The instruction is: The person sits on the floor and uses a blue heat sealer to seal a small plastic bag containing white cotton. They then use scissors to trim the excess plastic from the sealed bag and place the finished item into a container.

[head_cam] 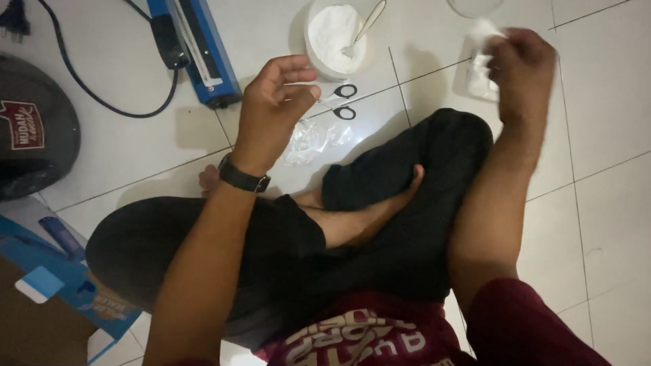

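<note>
I sit cross-legged on a white tiled floor. My left hand (274,102), with a black watch on the wrist, hovers above the floor with fingers curled and apart, holding nothing I can make out. Just beyond it lie small black-handled scissors (342,102) and a crumpled clear plastic bag (308,142). My right hand (519,64) is raised at the upper right, fingers closed on a small clear packet of white powder (483,30). Under it lies another clear packet (478,81). A white bowl of white powder (333,34) with a spoon (366,27) stands at the top middle.
A blue heat sealer (196,47) with a black cable (102,102) lies at the upper left. A dark helmet (30,129) and a blue cardboard box (54,278) are at the left. A clear round dish (475,5) shows at the top edge.
</note>
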